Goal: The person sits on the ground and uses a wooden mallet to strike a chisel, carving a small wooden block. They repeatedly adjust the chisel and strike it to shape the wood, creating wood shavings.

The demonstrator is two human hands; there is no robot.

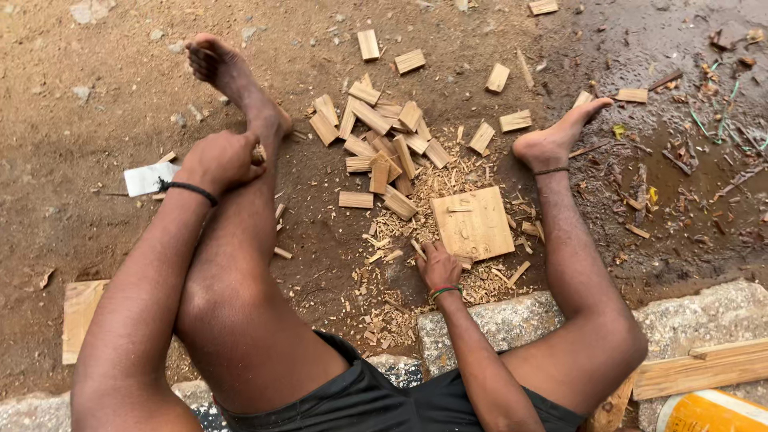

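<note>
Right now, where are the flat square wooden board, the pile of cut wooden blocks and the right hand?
Flat square wooden board [474, 224], head view, centre of its face.
Pile of cut wooden blocks [384, 144], head view, middle of heap.
Right hand [439, 268], head view, back of hand.

board [474, 224] on ground | block pile [384, 144] behind it | right hand [439, 266] at its near-left corner

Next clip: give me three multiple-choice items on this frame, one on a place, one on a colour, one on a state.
1. Where is the right hand?
A. at the near edge of the square wooden board
B. on the white scrap
C. in the air

2. What colour is the band on the left wrist?
A. yellow
B. black
C. white

3. How does the pile of wood pieces lie?
A. neatly stacked
B. loosely scattered
C. tied in a bundle

Answers: 1 A, its fingers touch the board's edge; 2 B, a dark band behind the left hand; 3 B, pieces point every way.
</note>
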